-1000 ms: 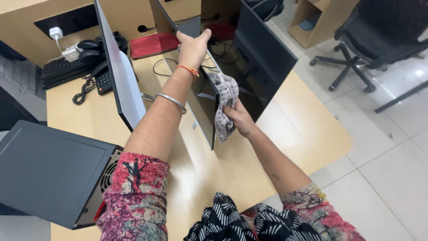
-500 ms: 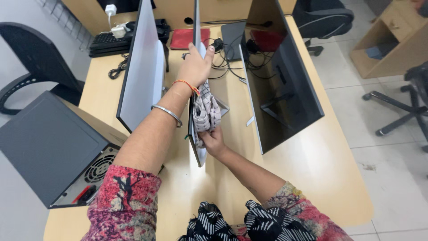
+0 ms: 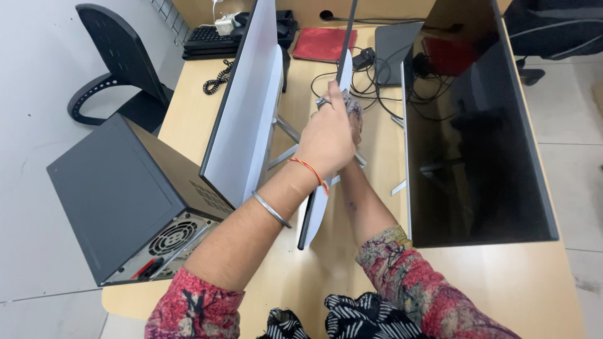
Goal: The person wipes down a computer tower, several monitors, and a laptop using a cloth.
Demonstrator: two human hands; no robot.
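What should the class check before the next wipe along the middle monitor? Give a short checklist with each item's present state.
1. Left hand steadies the middle monitor at its top edge: ok.
2. Cloth is on the panel: ok.
3. Right hand's grip on the cloth: cannot tell, hidden behind the left hand.
4. Cables lie apart from the stand: cannot tell.
5. Right monitor stands apart from the middle one: ok.

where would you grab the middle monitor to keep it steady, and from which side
Grip its thin top edge from above, near where the left hand already clamps the middle monitor. The panel stands edge-on between two other screens, so the sides are crowded; the narrow upper edge is free and fits a pinch.
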